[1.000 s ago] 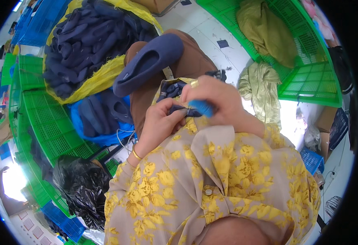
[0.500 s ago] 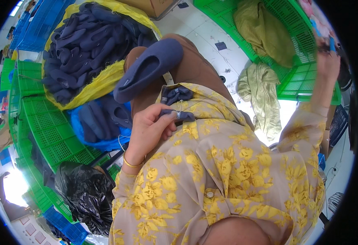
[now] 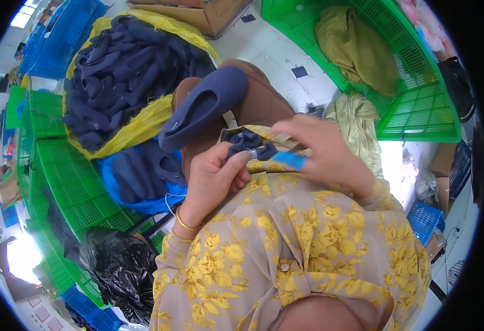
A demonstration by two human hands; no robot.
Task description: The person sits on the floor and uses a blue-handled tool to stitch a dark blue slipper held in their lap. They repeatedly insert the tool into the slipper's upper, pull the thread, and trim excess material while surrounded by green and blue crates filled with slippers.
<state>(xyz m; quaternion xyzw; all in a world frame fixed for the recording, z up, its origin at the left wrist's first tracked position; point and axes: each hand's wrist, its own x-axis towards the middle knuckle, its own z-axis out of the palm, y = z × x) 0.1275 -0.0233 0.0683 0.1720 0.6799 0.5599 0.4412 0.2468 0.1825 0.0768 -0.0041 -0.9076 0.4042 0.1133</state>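
Back from its reach out to the far right, my right hand point(image 3: 330, 149) is over my lap again, close beside my left hand point(image 3: 211, 174), which has stayed at the front of my beige shirt with yellow flowers point(image 3: 335, 220). My left thumb and fingers are closed on a small, dark navy cloth piece point(image 3: 265, 150), its free end sticking out to the right. My right fingers are closed around a small, bright blue object point(image 3: 289, 160), too blurred for me to name. As I judge it, the step in hand is close work on that cloth; the next move calls for a steady left pinch and care to keep the blue object clear of my shirt. Past my hands, 1 navy, felt-like slip-on shoe point(image 3: 206, 105) lies across my brown trousers point(image 3: 264, 99). Farther off, a yellow woven sack point(image 3: 142, 127) is heaped with similar navy shoes point(image 3: 134, 83), and to the right a green openwork plastic crate point(image 3: 418, 126) holds crumpled olive cloth point(image 3: 357, 52)
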